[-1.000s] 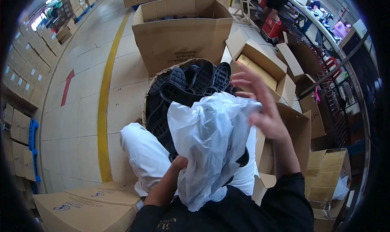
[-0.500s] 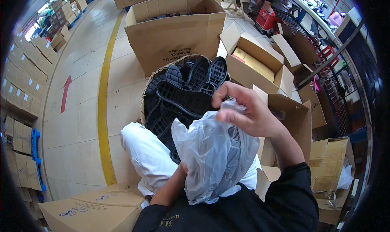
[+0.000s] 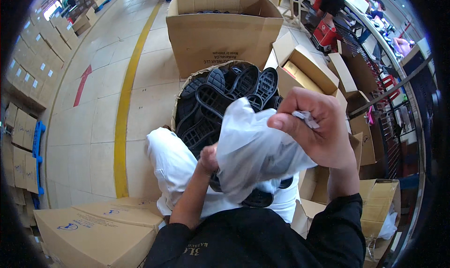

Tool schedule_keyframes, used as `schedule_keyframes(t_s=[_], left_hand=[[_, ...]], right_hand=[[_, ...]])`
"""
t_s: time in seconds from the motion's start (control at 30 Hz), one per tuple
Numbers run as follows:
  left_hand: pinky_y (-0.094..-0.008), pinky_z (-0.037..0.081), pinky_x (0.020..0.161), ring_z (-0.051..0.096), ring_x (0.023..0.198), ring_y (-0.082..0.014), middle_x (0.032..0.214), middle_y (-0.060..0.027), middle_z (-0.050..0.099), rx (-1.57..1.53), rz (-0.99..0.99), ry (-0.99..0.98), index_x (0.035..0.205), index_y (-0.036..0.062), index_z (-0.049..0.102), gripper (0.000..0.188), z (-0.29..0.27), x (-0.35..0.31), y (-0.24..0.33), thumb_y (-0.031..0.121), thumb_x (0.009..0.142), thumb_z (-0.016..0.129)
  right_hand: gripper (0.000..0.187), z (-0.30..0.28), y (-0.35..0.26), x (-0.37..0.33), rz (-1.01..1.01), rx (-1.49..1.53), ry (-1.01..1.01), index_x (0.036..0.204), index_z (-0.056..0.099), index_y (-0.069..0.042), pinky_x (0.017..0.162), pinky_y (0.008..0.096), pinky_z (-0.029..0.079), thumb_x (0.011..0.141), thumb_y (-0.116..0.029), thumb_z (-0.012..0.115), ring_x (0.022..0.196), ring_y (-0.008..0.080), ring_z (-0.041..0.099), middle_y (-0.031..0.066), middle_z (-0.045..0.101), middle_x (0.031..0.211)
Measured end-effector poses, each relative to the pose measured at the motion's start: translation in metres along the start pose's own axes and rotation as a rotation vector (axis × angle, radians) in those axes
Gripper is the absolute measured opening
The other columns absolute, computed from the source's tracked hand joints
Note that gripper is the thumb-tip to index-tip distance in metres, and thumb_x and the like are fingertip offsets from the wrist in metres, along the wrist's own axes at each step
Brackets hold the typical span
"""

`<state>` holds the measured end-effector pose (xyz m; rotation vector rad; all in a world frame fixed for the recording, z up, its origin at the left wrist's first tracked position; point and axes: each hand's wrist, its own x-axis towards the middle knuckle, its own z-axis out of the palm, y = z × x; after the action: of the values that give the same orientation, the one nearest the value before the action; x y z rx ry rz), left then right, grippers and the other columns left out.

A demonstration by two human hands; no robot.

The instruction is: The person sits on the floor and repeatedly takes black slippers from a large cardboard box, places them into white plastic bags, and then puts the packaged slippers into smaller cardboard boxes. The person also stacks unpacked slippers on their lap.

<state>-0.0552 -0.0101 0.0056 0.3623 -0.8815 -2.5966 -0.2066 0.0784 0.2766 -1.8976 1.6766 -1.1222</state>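
Observation:
A thin, translucent white plastic bag (image 3: 262, 150) hangs crumpled above my lap. My right hand (image 3: 321, 127) pinches its gathered upper corner, with a wisp of plastic poking out above the fingers. At the bag's left edge, my left hand (image 3: 209, 158) is closed on the plastic; its fingers are partly hidden behind the bag. Below the bag, a black shoe sole (image 3: 258, 199) shows at my lap, and dark shapes show faintly through the film. Just beyond, a round-edged cardboard container (image 3: 176, 109) holds several black shoe soles (image 3: 213, 99) with gridded undersides.
A tall open carton (image 3: 220, 40) stands beyond the soles. Open boxes (image 3: 313, 67) crowd the right, beside a metal roller rack (image 3: 398, 122). A closed carton (image 3: 101, 230) sits at near left. Past the yellow floor line (image 3: 125, 108), stacked cartons line the left. Another person (image 3: 328, 0) is at far right.
My right hand has closed on the bag's top and moved right and slightly up, stretching the plastic. The bag has lifted, uncovering black sole ends beneath it. My left hand has moved up along its edge.

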Motion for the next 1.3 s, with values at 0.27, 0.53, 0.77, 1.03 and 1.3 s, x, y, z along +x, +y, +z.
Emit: schedule_keyframes(t_s=[0.27,0.53,0.77,1.03,1.3], left_hand=[[-0.0399,0.028,0.103,0.036,0.122,-0.0286,0.134,-0.0143,0.034,-0.086,0.188,0.143,0.132,0.0037,0.030,0.082,-0.022,0.010,0.015,0.039,0.066,0.063],[-0.0400,0.028,0.103,0.036,0.122,-0.0285,0.134,-0.0141,0.034,-0.080,0.275,0.169,0.132,0.0042,0.030,0.077,-0.028,0.014,0.041,0.040,0.070,0.058],[-0.0401,0.028,0.103,0.037,0.122,-0.0283,0.134,-0.0138,0.034,-0.048,0.330,0.134,0.132,0.0046,0.030,0.072,-0.017,0.032,0.067,0.040,0.074,0.055],[-0.0402,0.028,0.103,0.037,0.121,-0.0282,0.134,-0.0135,0.034,-0.020,0.266,0.065,0.132,0.0051,0.030,0.067,0.000,0.035,0.053,0.040,0.078,0.050],[-0.0403,0.028,0.103,0.037,0.121,-0.0280,0.134,-0.0132,0.034,-0.040,0.205,0.130,0.132,0.0056,0.031,0.062,-0.032,0.030,0.020,0.040,0.083,0.046]], right_hand=[[0.034,-0.001,-0.014,0.027,-0.230,0.116,0.356,0.070,0.054,-0.004,0.047,0.0173,0.024,0.084,-0.035,0.058,0.052,0.0021,0.038,-0.0037,0.045,0.059],[0.018,-0.005,-0.004,0.051,-0.509,-0.229,0.168,0.083,0.060,-0.002,0.058,0.0217,0.039,0.084,-0.020,0.058,0.065,0.0094,0.052,0.0032,0.056,0.071],[0.026,-0.011,-0.011,0.047,-0.572,-0.116,0.425,0.085,0.062,-0.003,0.045,0.0178,0.026,0.087,-0.029,0.056,0.047,0.0039,0.037,-0.0042,0.047,0.059],[0.041,-0.014,0.021,0.063,-0.149,0.311,0.808,0.088,0.065,-0.004,0.051,0.0174,0.035,0.086,-0.043,0.054,0.052,0.0044,0.049,-0.0013,0.055,0.063],[0.046,-0.010,0.005,0.090,-0.327,0.270,0.839,0.088,0.063,-0.003,0.062,0.0177,0.041,0.087,-0.047,0.050,0.065,0.0051,0.053,-0.0006,0.055,0.069]])
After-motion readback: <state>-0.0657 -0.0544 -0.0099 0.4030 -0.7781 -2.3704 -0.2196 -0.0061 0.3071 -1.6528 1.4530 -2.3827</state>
